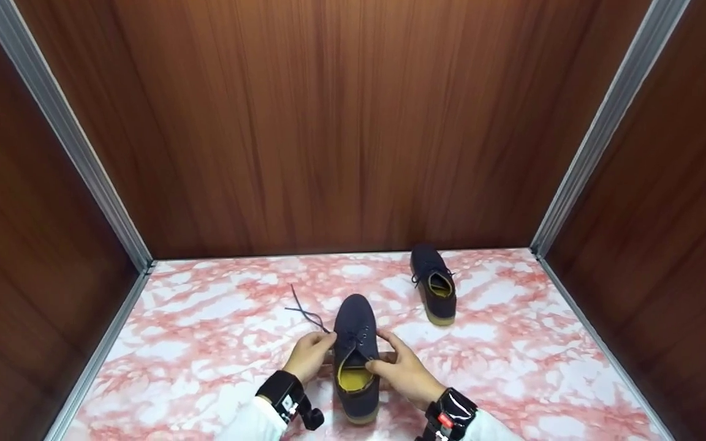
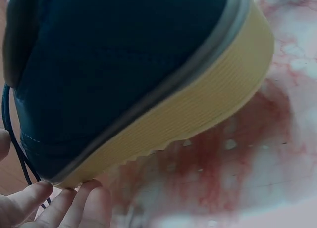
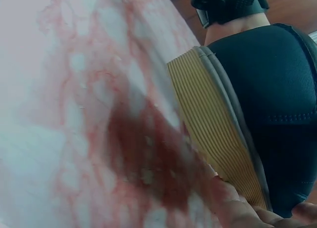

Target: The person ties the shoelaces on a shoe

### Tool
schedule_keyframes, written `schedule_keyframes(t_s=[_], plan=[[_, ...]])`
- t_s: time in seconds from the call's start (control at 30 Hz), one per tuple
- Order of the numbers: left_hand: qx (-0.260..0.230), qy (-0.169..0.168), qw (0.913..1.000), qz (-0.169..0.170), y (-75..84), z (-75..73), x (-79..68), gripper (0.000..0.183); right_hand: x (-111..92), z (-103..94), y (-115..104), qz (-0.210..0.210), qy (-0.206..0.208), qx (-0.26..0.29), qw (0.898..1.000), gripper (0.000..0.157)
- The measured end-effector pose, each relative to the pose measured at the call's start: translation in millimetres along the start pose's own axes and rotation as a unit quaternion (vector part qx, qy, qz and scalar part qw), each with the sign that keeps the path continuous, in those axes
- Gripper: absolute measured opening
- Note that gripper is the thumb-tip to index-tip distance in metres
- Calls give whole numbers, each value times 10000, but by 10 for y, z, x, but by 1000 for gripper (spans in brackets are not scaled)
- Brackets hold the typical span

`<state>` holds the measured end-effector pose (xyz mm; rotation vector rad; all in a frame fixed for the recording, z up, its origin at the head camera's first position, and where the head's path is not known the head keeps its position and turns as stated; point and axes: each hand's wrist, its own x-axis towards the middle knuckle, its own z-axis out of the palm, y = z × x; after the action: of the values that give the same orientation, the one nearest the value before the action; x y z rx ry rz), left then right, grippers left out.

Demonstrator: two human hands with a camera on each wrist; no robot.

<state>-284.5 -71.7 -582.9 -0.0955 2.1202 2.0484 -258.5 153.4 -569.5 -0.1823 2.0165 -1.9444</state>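
Observation:
A dark navy lace-up shoe with a yellow lining and a ribbed tan sole is held between both hands, toe pointing away from me. My left hand grips its left side, with the fingertips against the sole's edge in the left wrist view. On the right side, my right hand holds it, thumb at the opening's rim and fingers at the sole. A loose dark lace stretches out to the left past the left thumb. Both wrist views show a shadow below the sole, which appears raised off the surface.
A matching shoe stands farther back to the right, its laces tied in a bow. The red-and-white marbled surface is bounded by brown wood-look panels at the back and sides, with metal strips at the corners.

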Motion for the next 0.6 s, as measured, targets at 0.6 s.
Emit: schedule_keyframes(t_s=[0.6], plan=[[352, -279, 9989, 145, -181, 58, -114, 44, -159, -13, 213, -43, -247, -721, 9971, 84]])
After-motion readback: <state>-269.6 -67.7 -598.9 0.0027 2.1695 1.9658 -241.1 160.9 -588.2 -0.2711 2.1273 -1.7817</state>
